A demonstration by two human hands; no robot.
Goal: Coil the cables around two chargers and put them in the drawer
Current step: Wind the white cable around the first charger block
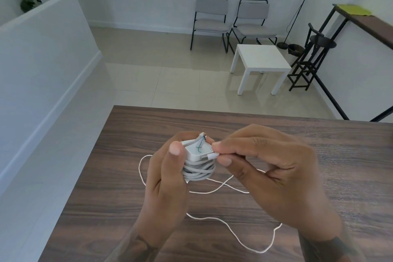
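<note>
A white square charger [196, 151] is held up above the dark wooden table [319, 155] in my left hand [168, 178]. Its white cable is wound in several turns around its lower part [198, 171]. My right hand [270, 172] pinches the cable's plug end [211, 157] against the charger's right edge. A second thin white cable [240, 242] lies in loose loops on the table under and behind my hands; its charger is hidden. No drawer is in view.
The table's far edge [212, 110] runs across the middle of the frame. Beyond it are tiled floor, a small white side table [260, 59], two grey chairs [231, 21], a black stool [312, 53] and a white half wall [42, 49] on the left.
</note>
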